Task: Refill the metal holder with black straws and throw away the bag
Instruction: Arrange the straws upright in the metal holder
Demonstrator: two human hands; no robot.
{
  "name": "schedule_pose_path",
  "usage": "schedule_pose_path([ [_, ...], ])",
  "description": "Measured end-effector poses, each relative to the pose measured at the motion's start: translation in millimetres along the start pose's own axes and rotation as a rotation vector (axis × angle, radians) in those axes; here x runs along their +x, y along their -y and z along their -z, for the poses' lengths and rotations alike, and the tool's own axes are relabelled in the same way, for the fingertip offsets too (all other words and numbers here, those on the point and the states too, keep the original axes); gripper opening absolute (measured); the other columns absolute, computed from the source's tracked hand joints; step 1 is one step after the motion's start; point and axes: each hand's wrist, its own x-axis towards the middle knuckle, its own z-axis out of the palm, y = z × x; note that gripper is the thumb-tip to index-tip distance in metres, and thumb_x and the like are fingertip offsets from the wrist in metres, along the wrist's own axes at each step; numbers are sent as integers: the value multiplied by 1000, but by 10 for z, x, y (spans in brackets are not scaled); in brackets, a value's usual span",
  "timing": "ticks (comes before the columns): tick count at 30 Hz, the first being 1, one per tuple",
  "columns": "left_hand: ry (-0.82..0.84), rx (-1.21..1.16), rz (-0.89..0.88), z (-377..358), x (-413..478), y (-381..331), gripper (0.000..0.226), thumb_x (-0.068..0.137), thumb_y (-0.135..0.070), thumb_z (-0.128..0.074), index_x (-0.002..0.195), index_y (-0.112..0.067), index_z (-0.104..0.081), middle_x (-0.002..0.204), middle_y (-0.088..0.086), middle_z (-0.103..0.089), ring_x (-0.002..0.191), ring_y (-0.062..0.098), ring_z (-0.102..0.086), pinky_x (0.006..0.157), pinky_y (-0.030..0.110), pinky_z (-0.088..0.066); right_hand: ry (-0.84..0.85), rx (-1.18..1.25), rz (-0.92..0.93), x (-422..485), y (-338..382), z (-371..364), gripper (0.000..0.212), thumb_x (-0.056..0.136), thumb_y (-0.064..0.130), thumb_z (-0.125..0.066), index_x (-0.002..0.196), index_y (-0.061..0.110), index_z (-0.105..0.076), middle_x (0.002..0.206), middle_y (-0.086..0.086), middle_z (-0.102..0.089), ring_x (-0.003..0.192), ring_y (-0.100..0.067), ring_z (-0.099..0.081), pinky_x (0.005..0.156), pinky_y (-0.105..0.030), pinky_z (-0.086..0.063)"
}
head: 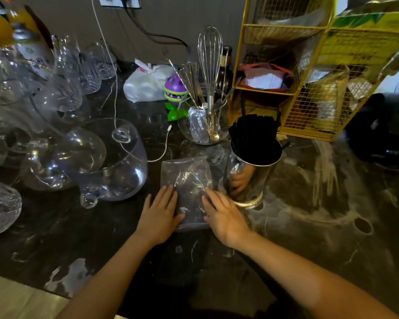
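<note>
We cannot read the print on the yellow rack point(286, 93) at upper right, and glare blurs the glassware at left. At frame centre the clear bag point(186, 178) lies flat on the dark worktop point(309, 226). Our left hand point(160, 217) and right hand point(225, 218) press its lower edge, each grip released, palms down. The metal holder point(249, 180), packed with black straws point(253, 132), stands just right of the bag.

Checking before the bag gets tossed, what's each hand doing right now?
Left hand: open, flat on the plastic bag, gripping nothing.
Right hand: open, flat on the bag, gripping nothing.
</note>
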Motion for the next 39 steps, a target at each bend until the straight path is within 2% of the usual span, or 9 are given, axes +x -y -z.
schedule_pose_path([
  [3, 100, -6, -42, -56, -33, 11, 66, 89, -51, -23, 138, -18, 7, 153, 2, 8, 130, 10, 21, 111, 42, 8, 92, -24, 1, 14, -27, -30, 57, 95, 29, -30, 141, 10, -2, 156, -6, 2, 142, -18, 9, 115, -36, 5],
  [10, 198, -21, -58, 33, -63, 74, 76, 86, -57, -25, 137, -15, 15, 152, 4, 15, 137, 13, 17, 111, 42, 10, 224, -12, -54, 42, -54, 78, 68, 93, 40, -31, 141, 8, 5, 155, -10, 4, 142, -20, 7, 116, -34, 5],
  [17, 194, -50, -57, 90, -28, 49, 73, 88, -55, -24, 137, -15, 12, 152, 5, 13, 137, 14, 14, 112, 36, 7, 235, 44, -65, 20, -18, 160, 68, 93, 40, -30, 141, 10, 7, 155, -8, 6, 142, -18, 10, 115, -33, 6],
  [20, 72, -143, -65, 222, 42, -6, 69, 89, -51, -27, 135, -19, 14, 152, 3, 13, 132, 10, 18, 109, 33, 8, 214, 111, -49, 11, 23, 324, 67, 93, 43, -27, 140, 13, 10, 155, -5, 11, 141, -16, 14, 114, -32, 7],
  [25, -191, -429, -164, 737, 274, -270, 67, 89, -41, -39, 134, -24, 9, 152, 1, 2, 132, 5, 10, 110, 29, 2, 34, 242, 93, -54, 159, 927, 68, 92, 45, -29, 140, 18, 11, 155, 1, 13, 136, -6, 20, 112, -26, 8],
  [29, -434, -664, -280, 1330, 408, -576, 56, 84, -21, -56, 134, -13, -30, 135, 3, -40, 122, 8, -34, 100, 9, -22, -208, 400, 179, -192, 197, 1526, 68, 91, 40, -39, 141, 23, 4, 146, 18, 3, 128, 11, 10, 100, 1, 11],
  [31, -465, -762, -283, 1577, 459, -699, 50, 80, -15, -61, 126, -10, -43, 123, 10, -54, 112, 16, -49, 96, 20, -35, -318, 473, 188, -267, 142, 1784, 68, 90, 36, -44, 141, 26, -1, 138, 20, -10, 124, 14, -3, 93, 9, 3],
  [35, -406, -917, -264, 1889, 572, -904, 46, 76, -10, -65, 119, -7, -51, 97, 10, -60, 90, 22, -57, 86, 33, -45, -538, 489, 60, -276, -115, 2104, 68, 84, 25, -56, 140, 27, -17, 133, 10, -36, 116, 1, -34, 94, -15, -30],
  [39, -332, -933, -295, 1957, 714, -1027, 42, 72, -11, -69, 112, -6, -56, 74, -2, -57, 68, 11, -52, 65, 11, -45, -590, 481, -213, -156, -500, 2270, 63, 80, 12, -62, 135, 20, -31, 108, 6, -42, 88, -12, -49, 74, -25, -39],
])
